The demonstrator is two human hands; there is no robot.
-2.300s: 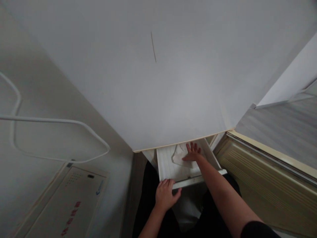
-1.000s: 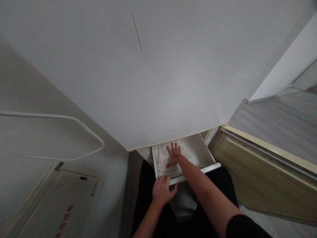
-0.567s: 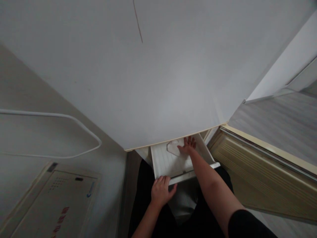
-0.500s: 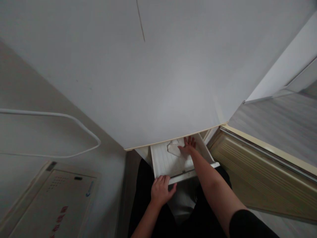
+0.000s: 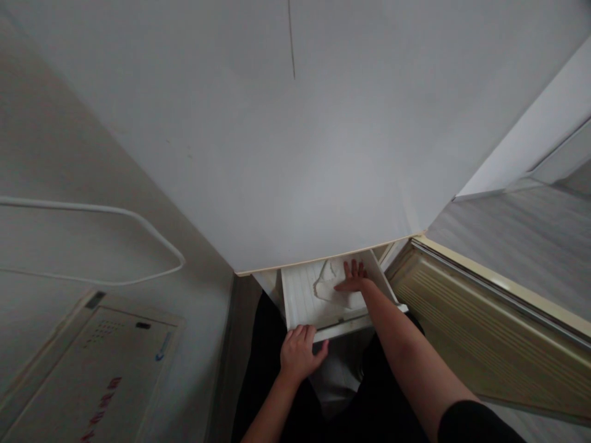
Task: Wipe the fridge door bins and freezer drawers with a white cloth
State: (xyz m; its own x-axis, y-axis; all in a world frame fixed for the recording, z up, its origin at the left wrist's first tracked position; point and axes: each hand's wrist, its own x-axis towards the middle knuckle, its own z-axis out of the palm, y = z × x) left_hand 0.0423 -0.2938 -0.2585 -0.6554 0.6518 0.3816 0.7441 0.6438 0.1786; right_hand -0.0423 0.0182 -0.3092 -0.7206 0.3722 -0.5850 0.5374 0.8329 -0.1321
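Observation:
A white drawer (image 5: 300, 301) is pulled out from beneath a large pale panel. The fingers of my left hand (image 5: 298, 352) hook over its front edge near the left corner, with the thumb held apart. Inside the drawer my right hand (image 5: 356, 278) lies flat with its fingers spread. It presses on a thin white piece (image 5: 329, 289) with an uneven edge, which looks like a cloth. Part of that piece is hidden under the palm.
An open door (image 5: 484, 314) with a ribbed yellowish inner side stands to the right. The pale panel (image 5: 295, 154) rises in front of me. At the left, a white cable (image 5: 138, 218) hangs by the wall above a lettered metal box cover (image 5: 101, 369). My legs are under the drawer.
My right hand and the white piece have shifted slightly toward me and to the right within the drawer. My left hand stays at the drawer's front edge. The view has tilted a little.

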